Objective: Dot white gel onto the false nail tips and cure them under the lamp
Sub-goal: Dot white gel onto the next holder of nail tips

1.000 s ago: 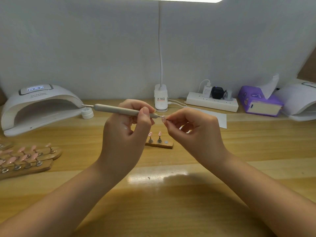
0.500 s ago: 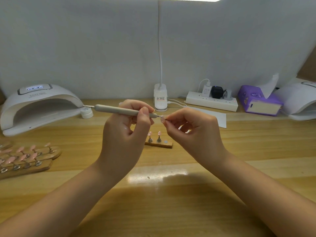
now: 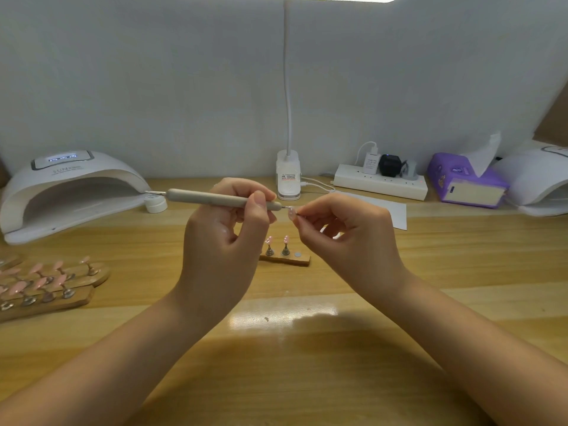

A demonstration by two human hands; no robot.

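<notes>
Head view: hardly anything has changed since half a second ago, both hands hold their pose above the tabletop, and the nail tip sits a touch more clearly against the tool's point. The left hand grips the dotting pen, fingers curled round its grey barrel. The pen's long axis runs nearly level, left to right; its working point faces right, its other metal end points left toward the curing lamp. The right hand pinches a small pink nail tip on its stand between thumb and forefinger, right at the pen's point, touching or just short of it, I cannot tell which. All this hangs above the little wooden holder, where two more pink tips stand upright on pegs. A white gel pot sits just beside the curing lamp's mouth, to its right. In front of the lamp, at the left edge, lie wooden strips of pink tips. Well right of the lamp stand a white desk light base, a power strip and a purple tissue pack.
</notes>
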